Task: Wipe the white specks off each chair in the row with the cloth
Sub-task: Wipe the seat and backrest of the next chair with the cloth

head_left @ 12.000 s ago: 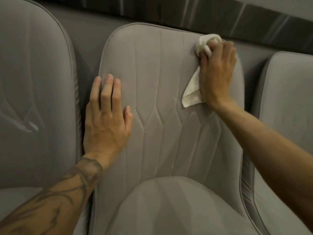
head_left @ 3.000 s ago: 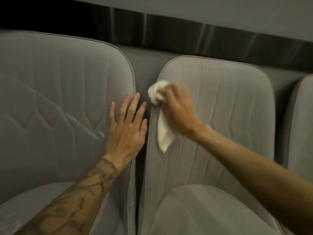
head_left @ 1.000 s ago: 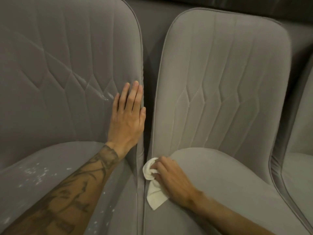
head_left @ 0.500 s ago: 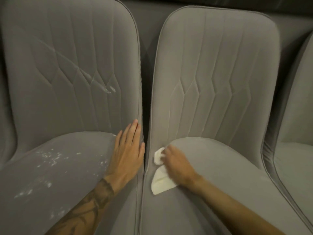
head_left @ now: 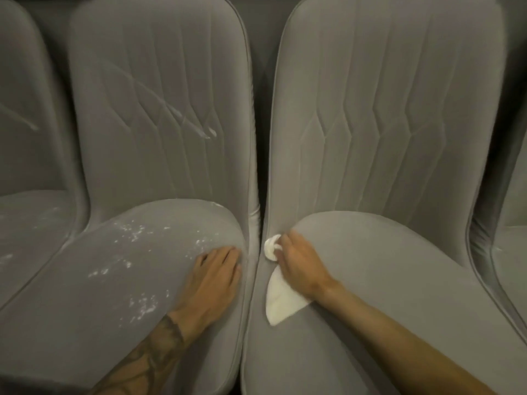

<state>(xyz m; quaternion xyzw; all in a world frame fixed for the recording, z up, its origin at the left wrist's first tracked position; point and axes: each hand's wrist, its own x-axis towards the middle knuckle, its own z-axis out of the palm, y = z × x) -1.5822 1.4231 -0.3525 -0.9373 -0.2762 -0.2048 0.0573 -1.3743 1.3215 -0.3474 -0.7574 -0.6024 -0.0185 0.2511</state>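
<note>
At the far left edge of the frame, a chair [head_left: 25,155] shows faint white marks on its seat. Next to it, the speckled chair [head_left: 85,315] carries white specks [head_left: 134,232] across its seat and a streak on its backrest, so it looks not yet wiped. The left hand [head_left: 214,280] lies flat on that seat's right edge, fingers straight, probably as a brace. Just right of centre, the right hand [head_left: 299,269] grips the cloth [head_left: 282,303], its bunched end pressed into the left edge of the clean-looking chair [head_left: 399,280], likely to reach the seam.
</note>
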